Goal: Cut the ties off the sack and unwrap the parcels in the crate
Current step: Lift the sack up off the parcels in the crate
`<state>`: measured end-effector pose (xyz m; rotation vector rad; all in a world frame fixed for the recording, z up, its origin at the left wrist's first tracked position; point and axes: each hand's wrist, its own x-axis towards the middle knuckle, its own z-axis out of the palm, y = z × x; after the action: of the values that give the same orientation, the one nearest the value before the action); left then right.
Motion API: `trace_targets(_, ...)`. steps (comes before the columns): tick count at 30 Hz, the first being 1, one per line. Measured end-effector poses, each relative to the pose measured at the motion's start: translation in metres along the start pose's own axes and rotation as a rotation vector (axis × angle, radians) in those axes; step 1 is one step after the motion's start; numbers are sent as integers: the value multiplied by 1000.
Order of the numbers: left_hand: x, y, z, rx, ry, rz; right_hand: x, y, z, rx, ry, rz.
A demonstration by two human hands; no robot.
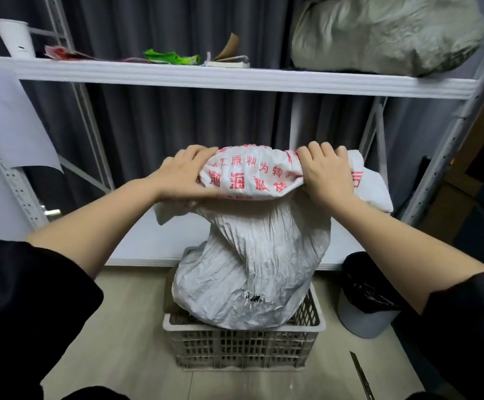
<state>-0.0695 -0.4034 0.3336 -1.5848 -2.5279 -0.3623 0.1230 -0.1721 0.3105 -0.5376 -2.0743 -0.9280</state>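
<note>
Both arms reached forward, and the left hand (181, 176) and right hand (326, 171) each had their fingers (318, 150) curled tightly over the rolled, red-printed top edge of one crinkled white woven sack (252, 255), knuckles up, gripping it at opposite ends. Below the fingers the sack narrowed to a pleated neck, then bulged into a rounded, creased body with a small frayed tear, sitting in a single white lattice-walled plastic crate (243, 347) on the floor. Right of the right fingers and lower stood one round bin (365, 316) with a black liner, and one slim knife (360, 373) lay on the floor.
</note>
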Motion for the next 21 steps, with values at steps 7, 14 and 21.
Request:
trace_targets(7, 20, 21, 10, -118, -132, -51, -7, -5, -11, 140, 165, 14)
trace_targets(14, 20, 49, 3, -40, 506, -130, 18, 1, -43, 298, -9, 6)
trace_targets(21, 26, 60, -52, 11, 573, -111, 52, 19, -67, 220, 18, 53)
